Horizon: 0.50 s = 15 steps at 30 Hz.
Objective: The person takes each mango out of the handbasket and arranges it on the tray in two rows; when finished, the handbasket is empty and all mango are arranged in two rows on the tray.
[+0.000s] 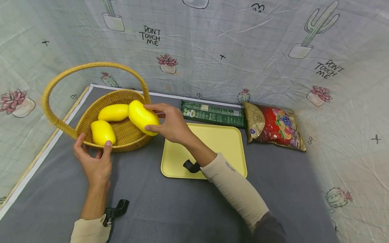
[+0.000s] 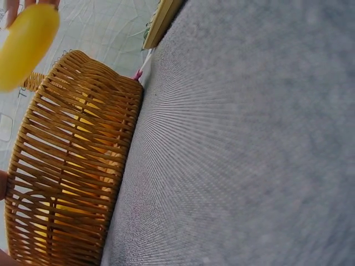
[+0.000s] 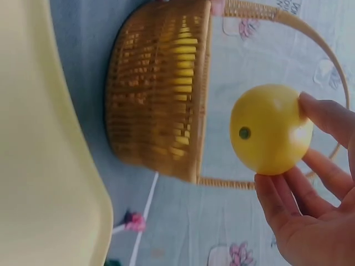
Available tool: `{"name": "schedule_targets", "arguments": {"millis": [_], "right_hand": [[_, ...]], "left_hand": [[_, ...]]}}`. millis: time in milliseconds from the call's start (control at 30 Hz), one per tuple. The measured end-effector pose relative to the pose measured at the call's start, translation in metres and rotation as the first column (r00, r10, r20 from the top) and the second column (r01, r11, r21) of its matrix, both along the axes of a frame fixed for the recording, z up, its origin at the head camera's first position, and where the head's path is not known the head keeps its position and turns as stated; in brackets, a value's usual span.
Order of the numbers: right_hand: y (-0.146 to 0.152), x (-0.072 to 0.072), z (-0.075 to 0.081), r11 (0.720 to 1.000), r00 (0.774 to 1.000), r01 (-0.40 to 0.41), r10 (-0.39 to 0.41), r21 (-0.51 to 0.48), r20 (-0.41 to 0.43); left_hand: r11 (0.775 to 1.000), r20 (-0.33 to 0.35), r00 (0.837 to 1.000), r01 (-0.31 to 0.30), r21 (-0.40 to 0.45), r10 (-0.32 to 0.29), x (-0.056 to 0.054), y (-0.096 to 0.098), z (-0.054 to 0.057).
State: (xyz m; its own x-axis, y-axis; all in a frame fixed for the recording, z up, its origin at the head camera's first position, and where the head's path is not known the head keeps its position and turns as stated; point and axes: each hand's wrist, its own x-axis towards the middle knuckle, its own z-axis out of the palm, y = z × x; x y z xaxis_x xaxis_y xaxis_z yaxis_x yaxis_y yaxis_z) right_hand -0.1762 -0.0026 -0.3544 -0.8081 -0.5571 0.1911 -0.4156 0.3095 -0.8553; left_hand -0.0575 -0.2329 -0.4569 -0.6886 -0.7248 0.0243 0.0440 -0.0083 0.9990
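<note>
A wicker basket point(image 1: 127, 147) with a tall arched handle stands at the left of the table. Two yellow mangoes lie inside it, one at the back point(image 1: 113, 112) and one at the front point(image 1: 102, 132). My left hand point(image 1: 95, 165) grips the basket's near rim, thumb toward the front mango. Over the basket's right side, my right hand point(image 1: 173, 124) holds a third mango point(image 1: 141, 116) between thumb and fingers. In the right wrist view this mango point(image 3: 270, 130) shows its green stem spot and hangs above the rim level.
A pale yellow tray point(image 1: 170, 165) lies right of the basket, under my right forearm. Behind it is a flat dark green packet point(image 1: 212, 113). A red and gold bag point(image 1: 275, 126) with fruit pictures lies at the right. A printed cloth point(image 1: 212, 50) hangs behind the table.
</note>
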Motion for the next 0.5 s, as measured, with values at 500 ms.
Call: {"name": "schedule_targets", "arguments": {"millis": [500], "right_hand": [[0.072, -0.019, -0.008, 0.999, 0.998, 0.021, -0.023, 0.050, 0.053]], "left_hand": [[1.000, 0.016, 1.000, -0.005, -0.006, 0.005, -0.001, 0.000, -0.001]]}}
